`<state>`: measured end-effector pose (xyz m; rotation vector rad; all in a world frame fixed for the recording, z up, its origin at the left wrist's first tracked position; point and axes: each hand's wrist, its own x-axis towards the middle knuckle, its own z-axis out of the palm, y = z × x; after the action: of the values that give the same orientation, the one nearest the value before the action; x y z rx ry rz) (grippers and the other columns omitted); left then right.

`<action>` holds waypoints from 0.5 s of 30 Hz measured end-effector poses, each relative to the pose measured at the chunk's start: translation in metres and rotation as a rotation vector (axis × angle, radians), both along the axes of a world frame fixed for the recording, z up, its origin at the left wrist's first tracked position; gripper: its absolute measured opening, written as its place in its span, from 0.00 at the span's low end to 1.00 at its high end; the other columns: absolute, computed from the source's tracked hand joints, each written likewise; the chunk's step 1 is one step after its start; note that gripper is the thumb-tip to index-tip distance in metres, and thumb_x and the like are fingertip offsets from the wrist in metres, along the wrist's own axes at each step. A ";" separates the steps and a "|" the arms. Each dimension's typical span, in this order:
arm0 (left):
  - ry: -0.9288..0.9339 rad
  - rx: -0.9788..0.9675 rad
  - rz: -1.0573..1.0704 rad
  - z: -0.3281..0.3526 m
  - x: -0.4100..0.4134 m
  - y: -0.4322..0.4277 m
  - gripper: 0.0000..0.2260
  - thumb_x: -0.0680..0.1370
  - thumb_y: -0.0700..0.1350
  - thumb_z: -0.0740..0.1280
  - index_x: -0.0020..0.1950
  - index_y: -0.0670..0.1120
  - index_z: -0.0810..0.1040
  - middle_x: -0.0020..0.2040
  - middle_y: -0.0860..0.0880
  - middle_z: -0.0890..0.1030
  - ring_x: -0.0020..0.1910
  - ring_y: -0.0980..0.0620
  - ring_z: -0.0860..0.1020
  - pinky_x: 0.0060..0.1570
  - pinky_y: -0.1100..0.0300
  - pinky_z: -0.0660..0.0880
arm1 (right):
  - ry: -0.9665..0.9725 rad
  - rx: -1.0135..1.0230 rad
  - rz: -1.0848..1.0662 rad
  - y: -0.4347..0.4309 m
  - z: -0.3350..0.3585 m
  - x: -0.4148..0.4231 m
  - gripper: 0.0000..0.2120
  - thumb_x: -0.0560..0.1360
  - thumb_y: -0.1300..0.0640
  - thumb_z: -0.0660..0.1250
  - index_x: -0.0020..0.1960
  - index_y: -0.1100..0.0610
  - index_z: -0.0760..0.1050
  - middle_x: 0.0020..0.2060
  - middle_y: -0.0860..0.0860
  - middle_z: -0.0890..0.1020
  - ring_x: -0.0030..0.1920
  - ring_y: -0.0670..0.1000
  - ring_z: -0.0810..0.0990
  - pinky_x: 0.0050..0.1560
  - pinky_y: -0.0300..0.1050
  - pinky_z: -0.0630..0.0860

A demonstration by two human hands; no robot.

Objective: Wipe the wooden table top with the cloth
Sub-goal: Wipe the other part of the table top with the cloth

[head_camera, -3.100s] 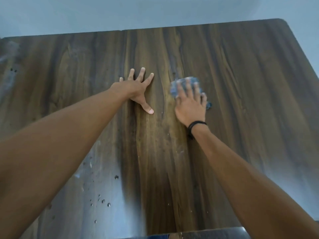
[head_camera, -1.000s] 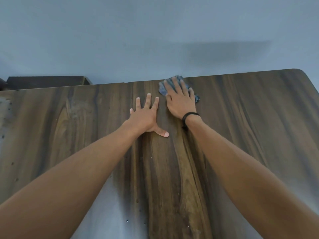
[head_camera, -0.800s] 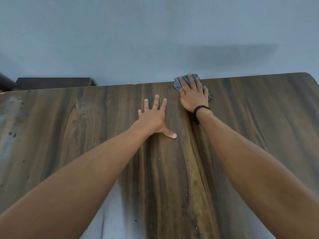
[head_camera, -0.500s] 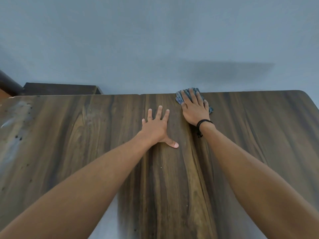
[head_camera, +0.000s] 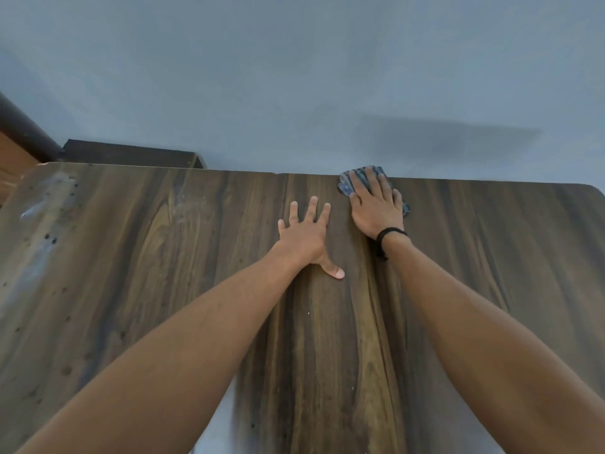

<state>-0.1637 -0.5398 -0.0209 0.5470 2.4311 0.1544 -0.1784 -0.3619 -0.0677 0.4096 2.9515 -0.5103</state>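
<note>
Blue-grey wall (head_camera: pixel 294 77) fills the background behind the dark, streaked wooden table (head_camera: pixel 131 257). At far left, past the table's far edge, sits a dark brown piece of furniture (head_camera: pixel 131 154). Pale smears (head_camera: pixel 42 204) mark the table's left side. Near the middle my left grip (head_camera: pixel 306 239) lies flat on the wood, fingers spread, holding nothing. Just beside it on the right, my right grip (head_camera: pixel 376 208), a black band (head_camera: pixel 389 232) on its wrist, presses straight fingers onto the crumpled blue-grey cloth (head_camera: pixel 348 183) at the table's far edge.
</note>
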 end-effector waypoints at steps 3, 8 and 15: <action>0.013 0.014 -0.011 -0.004 0.002 -0.001 0.65 0.60 0.64 0.79 0.78 0.52 0.33 0.77 0.49 0.30 0.75 0.37 0.31 0.73 0.34 0.42 | 0.042 0.044 0.173 -0.010 -0.008 0.013 0.25 0.84 0.44 0.45 0.80 0.38 0.45 0.81 0.42 0.43 0.80 0.48 0.42 0.77 0.57 0.42; -0.008 0.000 0.009 -0.004 -0.001 0.000 0.66 0.60 0.64 0.79 0.78 0.52 0.32 0.77 0.50 0.29 0.74 0.37 0.30 0.72 0.34 0.41 | -0.005 -0.023 -0.043 0.010 0.001 -0.005 0.25 0.84 0.46 0.46 0.81 0.39 0.47 0.81 0.44 0.42 0.80 0.48 0.40 0.78 0.57 0.42; -0.006 -0.001 0.008 -0.001 0.000 0.000 0.65 0.60 0.64 0.79 0.78 0.52 0.32 0.77 0.50 0.29 0.74 0.38 0.30 0.72 0.35 0.41 | -0.014 -0.020 -0.023 0.008 0.000 -0.003 0.25 0.84 0.46 0.46 0.81 0.38 0.46 0.81 0.43 0.43 0.80 0.48 0.40 0.77 0.55 0.40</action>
<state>-0.1636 -0.5394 -0.0216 0.5354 2.4278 0.1577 -0.1811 -0.3539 -0.0673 0.4441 2.9285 -0.5373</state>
